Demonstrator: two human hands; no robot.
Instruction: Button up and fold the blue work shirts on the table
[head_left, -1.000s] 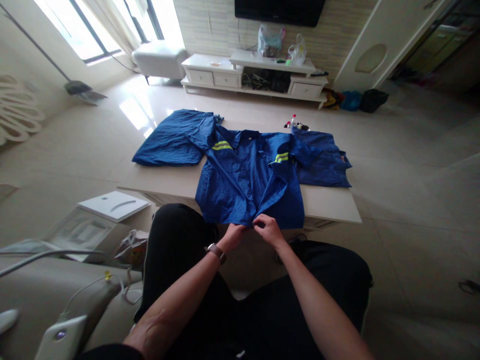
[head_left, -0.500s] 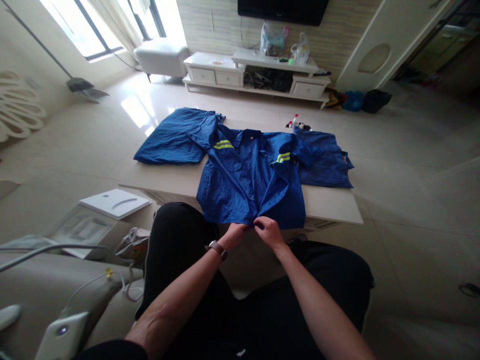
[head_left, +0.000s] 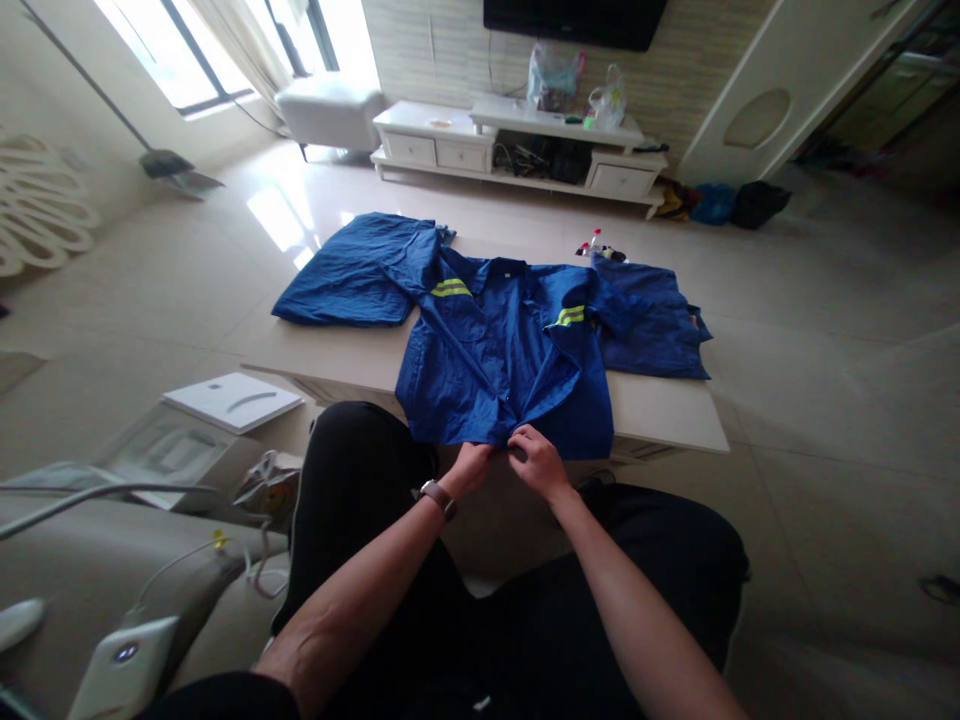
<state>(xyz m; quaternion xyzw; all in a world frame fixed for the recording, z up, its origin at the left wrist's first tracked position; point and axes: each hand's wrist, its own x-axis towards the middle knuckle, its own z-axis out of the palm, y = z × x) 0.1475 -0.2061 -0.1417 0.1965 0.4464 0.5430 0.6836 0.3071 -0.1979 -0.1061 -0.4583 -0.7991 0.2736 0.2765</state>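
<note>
Directly ahead of both hands, a blue jacket (head_left: 457,350) lies spread on the pale, flat-topped bench (head_left: 675,412), its lower part draping over the near edge. Its thin woven cloth is matte and creased, with soft ridges running down the front, and each sleeve carries yellow-green and grey bands (head_left: 451,288). The left hand (head_left: 471,468) holds the hem, its fingertips partly hidden by the cloth; just beside it, the right hand (head_left: 540,465) pinches the same edge between thumb and fingers, near the front opening. Beyond the left hand, to its left, lies a broad, rumpled blue garment (head_left: 352,280); beyond the right hand, to its right, sits a squarer folded garment (head_left: 649,325). Well left of the left hand, a smooth white box (head_left: 232,402) bears a grey curved mark. A small pale tag (head_left: 508,274) shows inside the jacket's collar, too small to read.
</note>
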